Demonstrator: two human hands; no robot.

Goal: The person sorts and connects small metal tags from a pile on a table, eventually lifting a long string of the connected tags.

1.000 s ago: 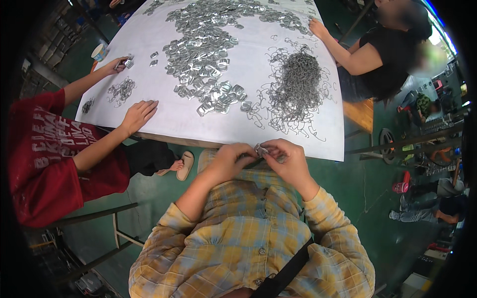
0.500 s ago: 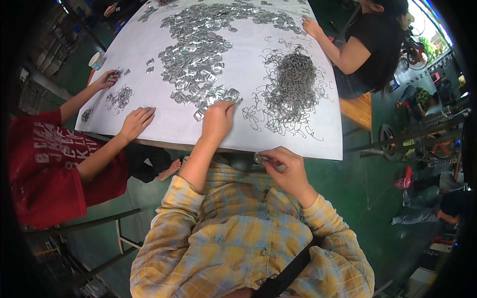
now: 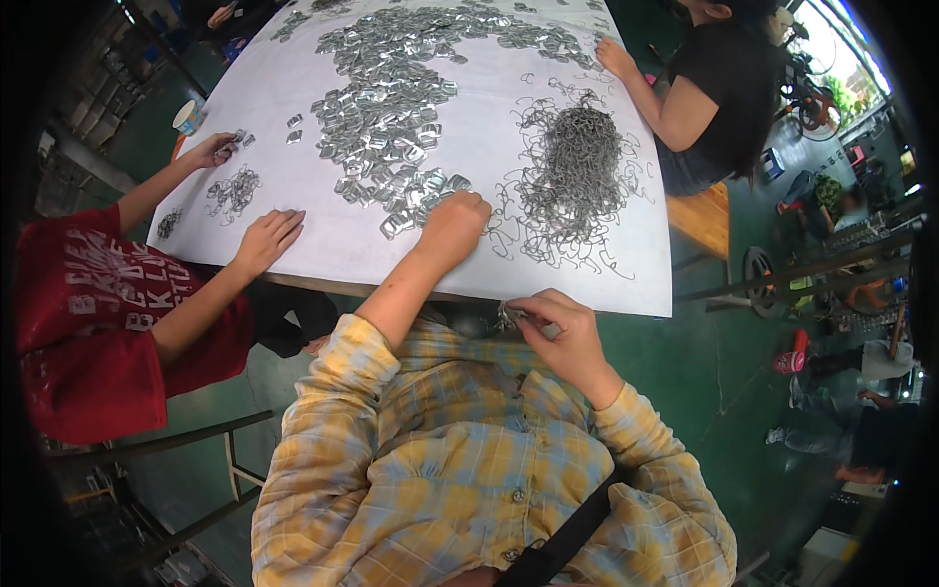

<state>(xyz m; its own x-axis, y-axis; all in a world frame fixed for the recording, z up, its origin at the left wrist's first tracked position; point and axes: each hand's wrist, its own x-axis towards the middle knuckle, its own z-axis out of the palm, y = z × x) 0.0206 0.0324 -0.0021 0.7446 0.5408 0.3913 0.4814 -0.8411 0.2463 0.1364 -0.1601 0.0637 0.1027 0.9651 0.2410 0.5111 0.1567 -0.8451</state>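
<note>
Over the white-covered table (image 3: 293, 235), my left hand (image 3: 456, 230) is closed with its fingertips down, between the near end of a heap of flat silver metal buckles (image 3: 377, 122) and the left fringe of a heap of bent wire hooks (image 3: 582, 157). Its fingertips are turned away, and I cannot see what they hold. Just off the table's near edge, my right hand (image 3: 565, 338) pinches small metal pieces (image 3: 507, 316) between thumb and forefinger. Their exact shape is too small to make out.
To the left, a person in a red shirt (image 3: 108, 323) handles metal pieces beside a small pile of hooks (image 3: 233, 194). A paper cup (image 3: 188, 118) stands at the left edge. Another person in black (image 3: 709, 108) sits at the right on a wooden bench (image 3: 704, 220).
My left hand has moved right, from the near end of the buckle heap toward the wire hooks. My right hand has stayed nearly in place, still pinching the metal pieces.
</note>
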